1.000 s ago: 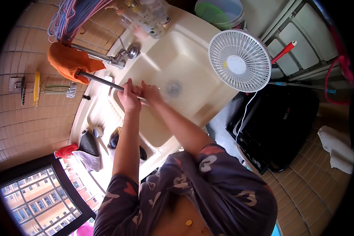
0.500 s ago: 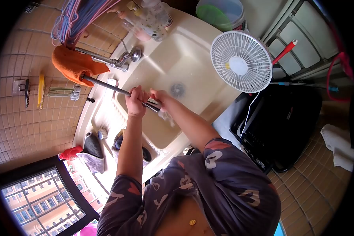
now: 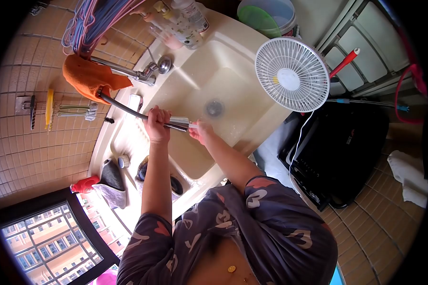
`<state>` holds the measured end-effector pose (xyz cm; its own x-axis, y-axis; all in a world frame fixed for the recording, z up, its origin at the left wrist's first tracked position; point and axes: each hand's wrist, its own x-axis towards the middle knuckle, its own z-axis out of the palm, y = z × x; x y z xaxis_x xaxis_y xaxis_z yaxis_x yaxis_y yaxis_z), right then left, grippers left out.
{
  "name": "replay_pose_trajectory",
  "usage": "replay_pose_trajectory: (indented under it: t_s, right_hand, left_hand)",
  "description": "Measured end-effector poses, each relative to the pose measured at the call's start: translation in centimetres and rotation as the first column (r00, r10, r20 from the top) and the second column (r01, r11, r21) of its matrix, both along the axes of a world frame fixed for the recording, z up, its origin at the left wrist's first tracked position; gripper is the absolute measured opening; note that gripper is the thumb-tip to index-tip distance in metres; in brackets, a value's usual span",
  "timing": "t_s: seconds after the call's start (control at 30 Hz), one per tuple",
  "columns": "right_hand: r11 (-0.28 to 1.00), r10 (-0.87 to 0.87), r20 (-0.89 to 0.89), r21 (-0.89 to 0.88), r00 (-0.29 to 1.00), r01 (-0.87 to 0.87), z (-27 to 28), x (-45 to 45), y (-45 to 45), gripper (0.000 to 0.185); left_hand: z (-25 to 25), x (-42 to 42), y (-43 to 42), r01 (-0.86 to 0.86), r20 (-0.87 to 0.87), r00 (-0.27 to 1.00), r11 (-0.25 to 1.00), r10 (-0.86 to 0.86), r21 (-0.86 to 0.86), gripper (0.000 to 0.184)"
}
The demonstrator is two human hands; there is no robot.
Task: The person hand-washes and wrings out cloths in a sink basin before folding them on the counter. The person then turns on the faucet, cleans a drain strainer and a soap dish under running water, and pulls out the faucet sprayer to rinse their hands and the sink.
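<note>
Over the left part of the cream sink (image 3: 233, 90), my left hand (image 3: 157, 124) is wrapped round a grey hose with a metallic spray head (image 3: 178, 124) at its end. The hose (image 3: 123, 108) runs up to an orange cloth (image 3: 85, 78) by the wall. My right hand (image 3: 201, 132) is closed just right of the spray head, fingers pressed together at its tip; a small pale piece shows there, too small to name. The round drain (image 3: 214, 108) lies beyond my hands.
A white fan (image 3: 290, 78) stands over the sink's right edge. Bottles (image 3: 180, 28) and a metal tap (image 3: 150, 71) are at the back. Shoes (image 3: 113, 178) lie on the left ledge. A black case (image 3: 342, 147) is at the right, hangers (image 3: 88, 23) at upper left.
Since half a second ago, my left hand has shifted slightly left and my right hand has moved down and right. The spray head now shows between them, and the hose bends more.
</note>
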<state>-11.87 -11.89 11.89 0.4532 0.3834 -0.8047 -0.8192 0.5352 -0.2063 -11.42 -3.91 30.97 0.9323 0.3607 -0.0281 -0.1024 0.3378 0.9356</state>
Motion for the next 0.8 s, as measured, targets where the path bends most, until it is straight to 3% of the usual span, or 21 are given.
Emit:
replay_pose_trajectory:
  t_s: [0.37,0.43,0.47,0.5,0.53,0.57,0.6,0.63,0.67,0.73,0.77,0.8]
  right_hand:
    - [0.997,-0.075,0.005,0.010,0.997,0.074,0.7,0.4,-0.2,0.033]
    - [0.851,-0.407,-0.027,0.352,0.913,0.390,2.2,1.5,1.0,0.025]
    - [0.851,-0.407,-0.028,0.352,0.913,0.390,3.3,1.7,1.3,0.025]
    - [0.939,-0.327,0.341,0.225,0.881,0.261,7.2,1.8,0.5,0.025]
    - [0.984,-0.163,0.651,0.047,0.742,0.175,10.4,1.6,-0.1,0.026]
    - [0.984,-0.160,0.648,0.043,0.745,0.175,12.2,1.0,-0.2,0.026]
    - [0.791,0.070,0.908,-0.303,0.414,0.531,13.7,0.5,-0.1,0.029]
    - [0.374,0.463,0.875,-0.339,0.142,0.863,14.5,0.4,-0.1,0.033]
    - [0.372,0.464,0.875,-0.335,0.139,0.865,14.0,0.8,-0.5,0.033]
    - [0.691,0.586,0.795,-0.591,0.156,0.416,12.4,1.9,-2.2,0.037]
    - [0.769,0.568,0.807,-0.590,0.160,0.248,12.0,2.2,-2.7,0.037]
    - [0.769,0.570,0.806,-0.591,0.159,0.245,11.8,2.4,-2.7,0.037]
  left_hand:
    - [0.1,0.3,-0.4,0.008,-0.020,1.000,1.000,-0.008,0.006,0.038]
    - [0.2,0.5,-0.5,-0.022,-0.030,0.999,0.999,0.023,0.026,0.040]
    - [0.3,0.5,-0.6,-0.053,-0.041,0.998,0.998,0.055,0.045,0.041]
    - [0.3,0.8,-0.9,-0.054,-0.046,0.997,0.998,0.056,0.044,0.041]
    - [0.3,1.3,-1.5,-0.141,-0.050,0.988,0.986,0.146,0.095,0.041]
    - [0.4,1.7,-1.8,-0.224,-0.047,0.971,0.964,0.232,0.145,0.042]
    - [0.5,2.0,-2.0,-0.223,-0.044,0.972,0.965,0.231,0.141,0.042]
    - [0.8,2.4,-2.2,-0.206,-0.074,0.974,0.974,0.214,0.100,0.042]
    - [1.0,2.6,-2.3,-0.190,-0.106,0.975,0.980,0.196,0.060,0.043]
    - [0.6,2.2,-1.9,-0.125,-0.132,0.984,0.992,0.123,-0.005,0.043]
    - [0.4,2.1,-1.6,-0.113,-0.137,0.985,0.993,0.110,-0.018,0.043]
    - [0.5,2.0,-1.5,-0.100,-0.138,0.986,0.994,0.095,-0.035,0.042]
